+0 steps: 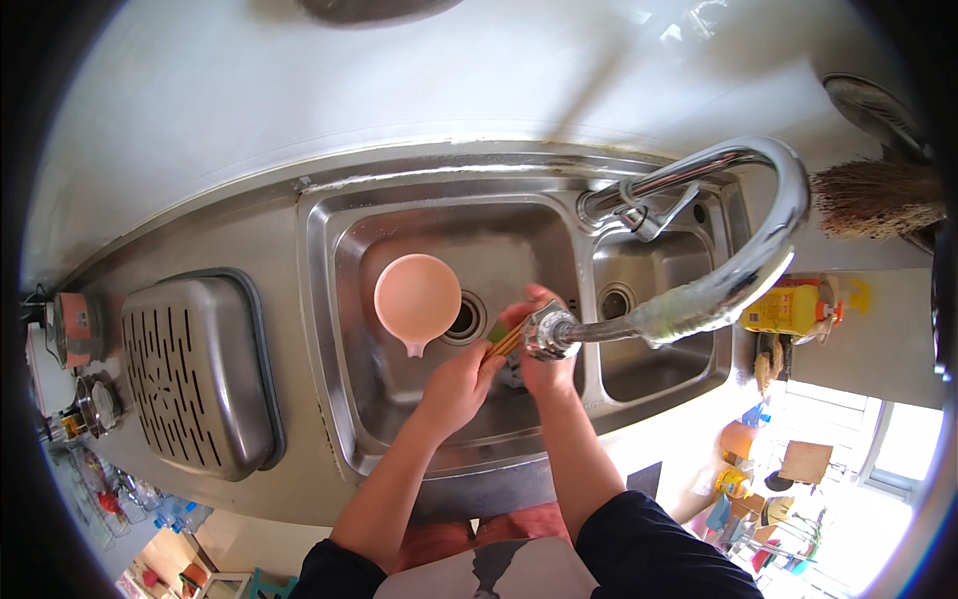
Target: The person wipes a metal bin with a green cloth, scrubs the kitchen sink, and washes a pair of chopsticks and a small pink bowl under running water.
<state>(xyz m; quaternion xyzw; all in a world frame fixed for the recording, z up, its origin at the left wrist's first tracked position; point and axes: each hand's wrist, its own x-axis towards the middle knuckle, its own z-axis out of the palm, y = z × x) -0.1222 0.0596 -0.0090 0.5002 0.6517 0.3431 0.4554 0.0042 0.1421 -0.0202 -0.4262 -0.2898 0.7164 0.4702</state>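
Observation:
My left hand [458, 380] grips a small bundle of wooden chopsticks [506, 345] above the large basin of a stainless steel sink [494, 224]. Their far ends run behind the round faucet head [548, 332], towards my right hand [550, 374]. That faucet head covers the middle of my right hand, so its grip is hidden; its fingertips curl out above. Something green [497, 329] shows between the hands, too small to name. To the left of the hands, a pink ladle-like bowl [418, 298] with a short spout sits in the basin, partly over the drain [465, 317].
A chrome gooseneck faucet [786, 195] arches over the smaller right basin [655, 284]. On the left counter a slotted steel drainer [191, 374] lies upside down. Yellow pump bottle [782, 308] and a bristle brush [876, 198] stand at the right.

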